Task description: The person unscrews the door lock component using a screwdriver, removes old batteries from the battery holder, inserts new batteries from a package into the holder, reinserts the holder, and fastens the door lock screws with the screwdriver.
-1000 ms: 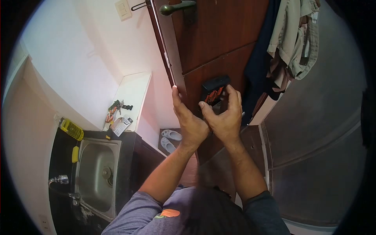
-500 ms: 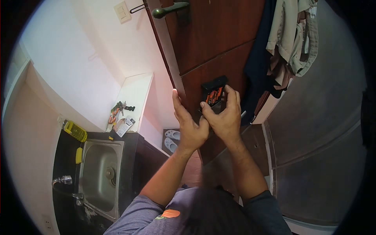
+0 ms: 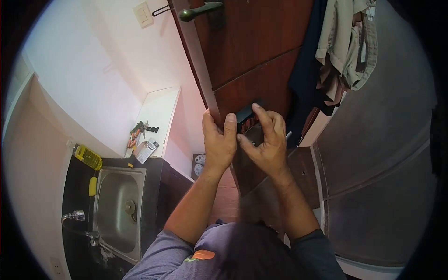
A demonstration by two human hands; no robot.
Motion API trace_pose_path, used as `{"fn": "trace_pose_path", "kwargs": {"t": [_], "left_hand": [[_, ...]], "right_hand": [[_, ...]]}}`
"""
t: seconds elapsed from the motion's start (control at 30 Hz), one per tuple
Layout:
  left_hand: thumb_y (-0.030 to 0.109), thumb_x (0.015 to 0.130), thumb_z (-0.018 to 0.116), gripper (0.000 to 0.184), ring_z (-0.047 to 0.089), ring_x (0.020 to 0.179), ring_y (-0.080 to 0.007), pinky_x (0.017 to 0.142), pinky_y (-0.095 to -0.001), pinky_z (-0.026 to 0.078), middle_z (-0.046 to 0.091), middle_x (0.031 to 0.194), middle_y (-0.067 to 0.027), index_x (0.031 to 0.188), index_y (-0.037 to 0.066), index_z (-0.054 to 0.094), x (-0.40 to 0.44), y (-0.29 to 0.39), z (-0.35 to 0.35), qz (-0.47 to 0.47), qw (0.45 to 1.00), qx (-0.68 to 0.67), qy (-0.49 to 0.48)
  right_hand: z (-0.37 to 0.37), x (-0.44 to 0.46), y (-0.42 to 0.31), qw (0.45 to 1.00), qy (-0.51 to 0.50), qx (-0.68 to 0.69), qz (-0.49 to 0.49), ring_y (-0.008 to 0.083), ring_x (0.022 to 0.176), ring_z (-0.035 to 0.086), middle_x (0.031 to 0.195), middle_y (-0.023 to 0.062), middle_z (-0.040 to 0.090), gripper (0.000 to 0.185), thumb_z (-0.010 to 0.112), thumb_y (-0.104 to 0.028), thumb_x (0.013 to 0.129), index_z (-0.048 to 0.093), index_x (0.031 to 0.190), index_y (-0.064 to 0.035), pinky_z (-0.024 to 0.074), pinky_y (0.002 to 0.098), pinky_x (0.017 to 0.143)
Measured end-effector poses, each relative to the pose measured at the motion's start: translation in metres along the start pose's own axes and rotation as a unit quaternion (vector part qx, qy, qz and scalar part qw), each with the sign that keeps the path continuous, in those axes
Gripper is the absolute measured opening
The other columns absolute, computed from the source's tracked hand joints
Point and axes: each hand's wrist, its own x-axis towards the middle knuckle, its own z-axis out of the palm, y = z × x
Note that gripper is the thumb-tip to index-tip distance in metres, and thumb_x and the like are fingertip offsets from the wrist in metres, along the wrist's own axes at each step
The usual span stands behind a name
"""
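Note:
A small black case (image 3: 247, 115) with red-orange pieces inside is between my hands, in front of the wooden door. Its dark lid is tilted down over much of the contents, which are too small to make out. My left hand (image 3: 219, 144) grips the case's left end, thumb up along the edge and fingers bent behind. My right hand (image 3: 269, 142) has its index fingertip on the top right of the lid and its thumb low at the front, in a wide, curved grip.
The brown door (image 3: 254, 56) has a brass handle (image 3: 200, 12). Clothes (image 3: 347, 51) hang at the right. On a white shelf (image 3: 163, 105) lie keys and a small package (image 3: 147, 150). A steel sink (image 3: 119, 210), yellow sponge (image 3: 93, 186) and bottle of yellow liquid (image 3: 88, 157) are at left.
The case's lid has swung down over the red-orange pieces. My left hand has drawn its fingers in and brought its thumb up to the case's left end. My right fingers shifted onto the lid.

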Motion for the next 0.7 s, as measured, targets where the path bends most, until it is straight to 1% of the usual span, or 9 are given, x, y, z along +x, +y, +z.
{"fn": "trace_pose_path", "kwargs": {"t": [0.07,0.13,0.27,0.33,0.4,0.5,0.6,0.67,0.7], "left_hand": [[0.024,0.098,0.056,0.038,0.050,0.107,-0.0164,0.094,-0.0315,0.042,0.051,0.117,-0.0125,0.121,-0.002,0.041,-0.002,0.005,0.004,0.008,0.999,-0.040,0.021],[0.025,0.097,0.058,0.039,0.050,0.107,-0.0173,0.094,-0.0320,0.042,0.051,0.116,-0.0132,0.121,-0.002,0.041,-0.002,0.006,0.004,0.005,0.999,-0.034,0.025],[0.026,0.094,0.062,0.043,0.051,0.106,-0.0222,0.093,-0.0357,0.042,0.051,0.113,-0.0167,0.119,-0.003,0.042,0.005,-0.015,0.002,0.009,0.999,0.004,0.035],[0.026,0.093,0.064,0.045,0.051,0.106,-0.0241,0.094,-0.0374,0.041,0.050,0.113,-0.0177,0.119,-0.004,0.042,0.006,-0.012,0.004,0.010,0.999,0.028,0.045],[0.026,0.091,0.065,0.047,0.051,0.107,-0.0261,0.094,-0.0390,0.041,0.050,0.113,-0.0187,0.118,-0.004,0.041,0.006,-0.012,0.006,0.010,0.997,0.051,0.060],[0.022,0.090,0.065,0.047,0.050,0.108,-0.0274,0.094,-0.0401,0.041,0.050,0.112,-0.0187,0.120,-0.005,0.041,0.004,-0.018,0.007,0.024,0.996,0.041,0.074],[0.017,0.089,0.064,0.052,0.049,0.111,-0.0282,0.096,-0.0404,0.041,0.045,0.116,-0.0193,0.126,-0.006,0.037,-0.002,-0.028,0.006,0.063,0.992,0.084,0.066],[0.014,0.088,0.064,0.062,0.046,0.115,-0.0297,0.099,-0.0404,0.040,0.039,0.120,-0.0201,0.133,-0.008,0.029,-0.006,-0.031,0.010,0.071,0.995,0.014,0.073],[0.014,0.088,0.064,0.062,0.046,0.115,-0.0297,0.099,-0.0404,0.040,0.039,0.120,-0.0201,0.133,-0.008,0.029,-0.008,-0.034,0.009,0.068,0.995,0.014,0.073]], "right_hand": [[0.000,-0.001,-0.001,1.000,0.018,0.022,0.004,0.0294,0.100,0.052,0.110,0.0136,0.051,0.075,0.081,-0.019,0.068,0.051,0.137,-0.0178,0.0454,0.0423,0.089],[-0.001,-0.001,0.003,0.996,-0.001,0.084,0.016,0.0294,0.101,0.052,0.111,0.0131,0.052,0.075,0.081,-0.018,0.067,0.051,0.136,-0.0166,0.0463,0.0421,0.089],[-0.006,0.009,-0.001,0.999,-0.022,0.036,0.013,0.0305,0.103,0.052,0.112,0.0132,0.053,0.074,0.081,-0.018,0.066,0.052,0.134,-0.0152,0.0473,0.0416,0.089],[-0.008,0.011,0.002,1.000,-0.013,0.007,-0.019,0.0302,0.102,0.053,0.112,0.0139,0.055,0.072,0.082,-0.017,0.065,0.054,0.132,-0.0139,0.0479,0.0418,0.087],[-0.007,0.009,0.005,1.000,-0.020,0.020,-0.003,0.0313,0.104,0.053,0.115,0.0151,0.053,0.071,0.082,-0.017,0.064,0.056,0.130,-0.0136,0.0478,0.0420,0.089],[-0.003,0.001,0.010,0.999,-0.020,0.041,0.013,0.0332,0.110,0.052,0.123,0.0176,0.049,0.068,0.083,-0.017,0.063,0.058,0.127,-0.0134,0.0475,0.0421,0.092],[0.004,-0.009,0.018,0.998,-0.013,0.060,0.021,0.0345,0.115,0.051,0.131,0.0195,0.043,0.066,0.084,-0.016,0.062,0.060,0.124,-0.0136,0.0470,0.0421,0.095],[0.009,-0.015,0.023,0.997,-0.017,0.068,0.033,0.0348,0.117,0.051,0.135,0.0202,0.040,0.065,0.084,-0.015,0.062,0.061,0.123,-0.0137,0.0468,0.0422,0.096],[0.013,-0.017,0.025,0.996,-0.003,0.087,0.030,0.0342,0.116,0.052,0.135,0.0200,0.040,0.065,0.084,-0.013,0.062,0.061,0.122,-0.0141,0.0474,0.0420,0.096]]}}
